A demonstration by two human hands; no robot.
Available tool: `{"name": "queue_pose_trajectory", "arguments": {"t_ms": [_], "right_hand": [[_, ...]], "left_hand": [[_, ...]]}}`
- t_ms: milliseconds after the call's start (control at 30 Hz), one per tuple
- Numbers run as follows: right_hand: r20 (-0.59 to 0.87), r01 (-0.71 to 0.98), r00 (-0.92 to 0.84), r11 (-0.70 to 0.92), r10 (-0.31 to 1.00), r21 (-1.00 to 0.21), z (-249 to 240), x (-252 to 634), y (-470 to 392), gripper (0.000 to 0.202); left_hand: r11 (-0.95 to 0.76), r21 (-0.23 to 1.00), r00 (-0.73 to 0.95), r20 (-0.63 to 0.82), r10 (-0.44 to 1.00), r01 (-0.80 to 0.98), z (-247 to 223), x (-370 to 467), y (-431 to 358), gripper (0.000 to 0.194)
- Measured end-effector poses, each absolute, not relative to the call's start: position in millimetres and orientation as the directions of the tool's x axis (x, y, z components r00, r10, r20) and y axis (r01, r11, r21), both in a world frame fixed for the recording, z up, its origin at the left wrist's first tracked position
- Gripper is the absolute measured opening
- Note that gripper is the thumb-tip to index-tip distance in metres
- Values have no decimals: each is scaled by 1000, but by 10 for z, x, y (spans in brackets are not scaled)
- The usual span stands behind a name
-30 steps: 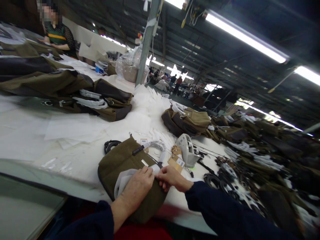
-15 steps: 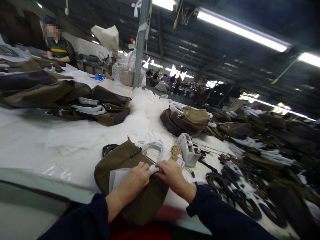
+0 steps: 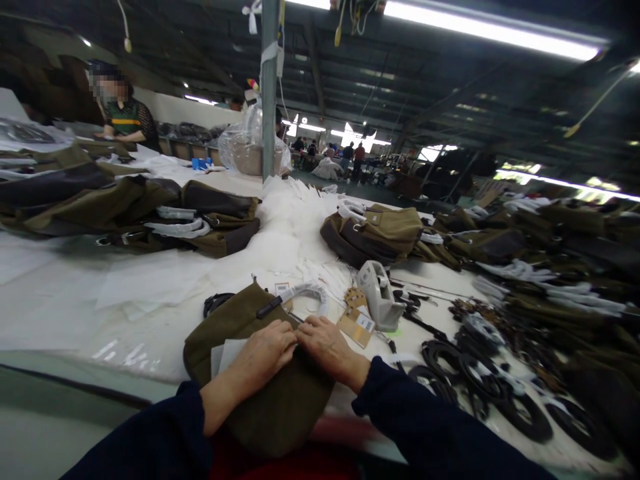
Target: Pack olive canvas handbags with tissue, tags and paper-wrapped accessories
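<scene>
An olive-green handbag [image 3: 285, 407] with dark trim leans at the table's near edge in front of me. One handle [image 3: 307, 291], wrapped in white, arches up from its top edge by a dark tab. My left hand [image 3: 267, 348] is closed at the upper middle of the bag, fingers curled down. Beside it, nearly touching, my right hand [image 3: 323, 343] also grips there. What lies right under the fingertips is hidden. A white sheet of paper [image 3: 229, 353] sticks out by my left wrist, against the bag.
A tape dispenser [image 3: 379, 297] and cardboard tags [image 3: 357, 325] lie beyond my right hand. Coiled black straps [image 3: 480, 377] spread to the right. More bags [image 3: 375, 233] are piled behind, left and right, with white paper sheets [image 3: 150, 277] at left. A co-worker [image 3: 125, 120] stands far left.
My right hand has moved slightly left, its fingers now closed beside the left hand. The white wrapping that showed between the hands is now covered. The camera view has tilted a little.
</scene>
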State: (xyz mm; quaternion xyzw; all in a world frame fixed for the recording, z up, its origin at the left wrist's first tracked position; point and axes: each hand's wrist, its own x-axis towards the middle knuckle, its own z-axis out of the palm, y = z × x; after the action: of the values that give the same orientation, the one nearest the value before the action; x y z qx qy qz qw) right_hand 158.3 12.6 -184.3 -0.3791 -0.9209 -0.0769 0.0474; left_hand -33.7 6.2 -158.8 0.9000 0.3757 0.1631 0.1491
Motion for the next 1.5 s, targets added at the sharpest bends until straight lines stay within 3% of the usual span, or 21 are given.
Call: {"name": "queue_pose_trajectory", "arguments": {"t_ms": [133,200,333,467,700,933,1100,1233,1333,1500], "right_hand": [[185,745,-665,661,724,92,-1925,1609,48,12],[195,771,-631,634,751,52,-1926,1630,-2,18],[170,751,-617,640,768,-165,-1758,1667,-32,30],[217,687,-603,638,768,-348,-1553,1568,47,49],[199,653,-637,659,745,-374,-1794,1273,152,11],[301,546,-638,692,709,-472,-1900,1352,71,14],[329,529,-573,645,751,-551,-1934,1341,80,13],[342,509,-557,637,757,-580,-1994,1326,93,12],[352,505,-552,639,756,-580,-1993,1331,84,13],[337,514,-540,619,771,-593,-1972,1335,72,13]], "left_hand": [[-612,456,612,169,772,646,-1556,-419,3,16],[-534,430,529,142,837,728,-1559,-509,-47,18],[-407,289,402,79,912,867,-1578,-663,-157,15],[-400,250,390,93,916,882,-1569,-649,-212,11],[-396,162,390,67,918,904,-1530,-643,-285,9],[-350,170,349,37,936,921,-1533,-830,-344,9],[-404,70,372,276,886,912,-1566,-752,-423,29],[-470,40,457,181,871,882,-1629,-596,-512,21],[-404,80,394,118,912,911,-1651,-552,-516,24],[-374,302,373,63,926,877,-1645,-613,-464,17]]}}
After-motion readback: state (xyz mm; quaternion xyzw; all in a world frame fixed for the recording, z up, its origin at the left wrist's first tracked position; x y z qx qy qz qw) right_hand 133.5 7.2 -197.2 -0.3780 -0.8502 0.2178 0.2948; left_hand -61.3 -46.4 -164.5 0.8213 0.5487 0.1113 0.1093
